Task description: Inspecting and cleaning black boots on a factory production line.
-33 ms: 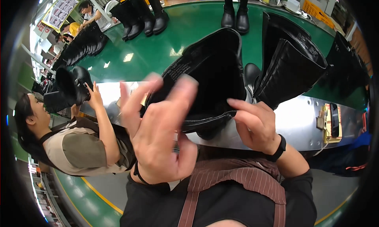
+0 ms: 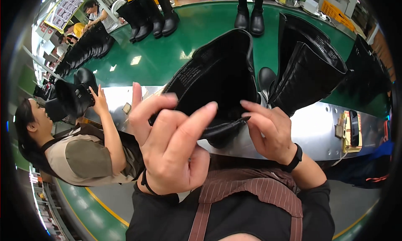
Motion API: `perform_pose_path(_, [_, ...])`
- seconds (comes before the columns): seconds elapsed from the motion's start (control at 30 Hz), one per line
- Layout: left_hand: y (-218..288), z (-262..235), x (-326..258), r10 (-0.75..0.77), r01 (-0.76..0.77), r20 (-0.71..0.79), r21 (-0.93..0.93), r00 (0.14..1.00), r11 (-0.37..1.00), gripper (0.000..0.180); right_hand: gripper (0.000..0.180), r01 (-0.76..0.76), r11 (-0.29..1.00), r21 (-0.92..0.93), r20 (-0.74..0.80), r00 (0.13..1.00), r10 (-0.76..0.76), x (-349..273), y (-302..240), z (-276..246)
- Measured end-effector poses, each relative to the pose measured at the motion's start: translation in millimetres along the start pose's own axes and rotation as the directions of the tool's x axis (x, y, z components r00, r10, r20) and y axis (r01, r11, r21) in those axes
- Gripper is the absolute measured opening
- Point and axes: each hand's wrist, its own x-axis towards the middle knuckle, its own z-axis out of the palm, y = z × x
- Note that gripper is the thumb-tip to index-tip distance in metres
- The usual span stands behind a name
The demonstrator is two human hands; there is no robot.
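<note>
A tall black boot stands right before me, and I look down into the dark opening of its shaft. My right hand, wearing a black wristband, pinches the near right corner of the boot's top edge between thumb and fingers. In front of the near left rim is my left hand, its fingers apart and their tips slightly blurred. No object shows in it. Just right of this boot stands a second tall black boot, its shaft open toward me. The foot of the first boot is mostly hidden below its shaft.
A metal ledge runs along the green table. More black boots stand at the far side. At left, a co-worker handles another black boot. A yellow pad with a dark object lies at right.
My left fingers have shifted slightly and uncover more of the boot's rim; the boot's opening has tilted a little. The co-worker's boot has turned. My right hand keeps its pinch.
</note>
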Motion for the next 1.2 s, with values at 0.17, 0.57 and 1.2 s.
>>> perform_pose_path(0.17, [-7,2,-29,0.138,-0.23,-0.258,-0.375,0.956,0.898,0.018,0.036,-0.241,0.957,-0.161,-0.002,0.97,0.244,-3,7,-4])
perform_pose_path(0.57, [-12,115,-145,-0.412,0.553,0.369,-0.542,0.833,0.633,0.1,0.024,-0.816,0.572,0.089,0.506,0.531,0.679,-93,22,30])
perform_pose_path(1.2, [6,159,-153,-0.505,0.694,0.497,-0.626,0.706,0.354,0.033,0.027,-0.978,-0.124,0.167,0.942,0.122,0.312,-86,54,60])
